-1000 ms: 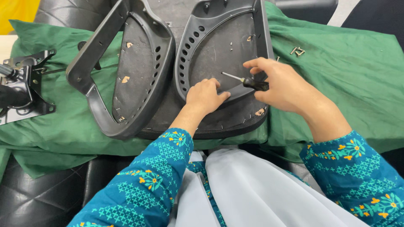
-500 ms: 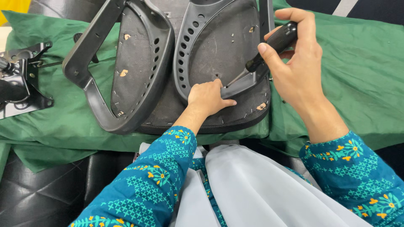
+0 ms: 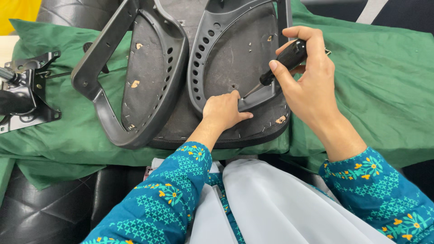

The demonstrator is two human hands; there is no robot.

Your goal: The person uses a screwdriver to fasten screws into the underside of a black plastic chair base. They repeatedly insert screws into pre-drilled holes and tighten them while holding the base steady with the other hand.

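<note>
My right hand (image 3: 312, 86) is clenched on the screwdriver (image 3: 284, 61), tip at the armrest bracket (image 3: 260, 95); my left hand (image 3: 224, 110) presses flat beside it, grasping nothing. Both rest on the upturned chair seat (image 3: 235, 58).

No packages, labels, signs or screens are showing anywhere in this view.

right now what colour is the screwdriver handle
Black, seen in the head view: the screwdriver is gripped in the right hand.
</note>
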